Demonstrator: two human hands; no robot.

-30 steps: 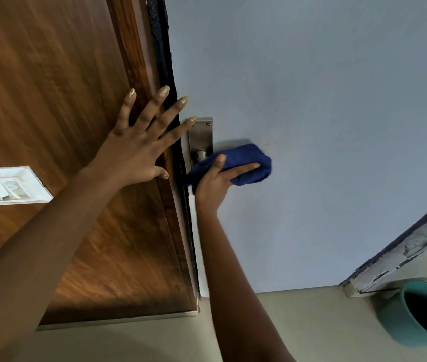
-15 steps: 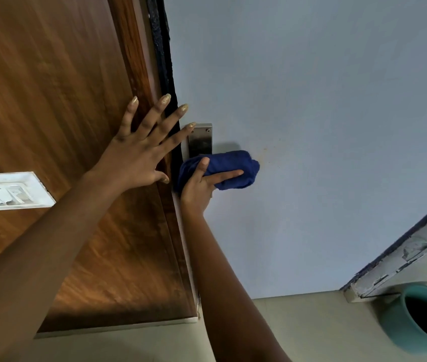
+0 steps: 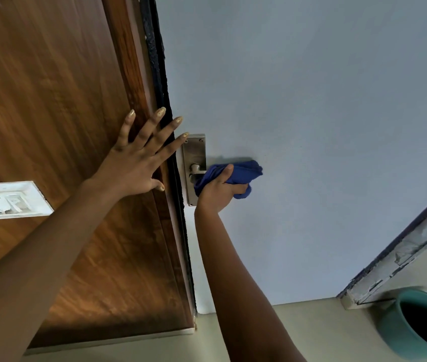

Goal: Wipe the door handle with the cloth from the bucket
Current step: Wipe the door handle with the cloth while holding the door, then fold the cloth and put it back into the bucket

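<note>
Right now your right hand (image 3: 220, 190) has its fingers curled tight around the blue cloth (image 3: 236, 172), which is wrapped over the lever of the door handle (image 3: 197, 170); only the lever's neck and the steel backplate (image 3: 194, 152) show bare. Your left hand (image 3: 139, 158) lies flat with fingers spread across the wooden door frame (image 3: 134, 82), the little fingertip reaching the top corner of the plate. To do this step well, keep the cloth folded around the lever and draw it along the full length, then rub the neck and the plate, corners included, which look untouched by the cloth at this moment. Keep the bracing hand firm so the pale door (image 3: 311, 126) does not swing. Counted: one handle, one cloth, one teal bucket (image 3: 390, 327) on the floor at lower right, one white switch panel (image 3: 6, 201) on the wood.
</note>
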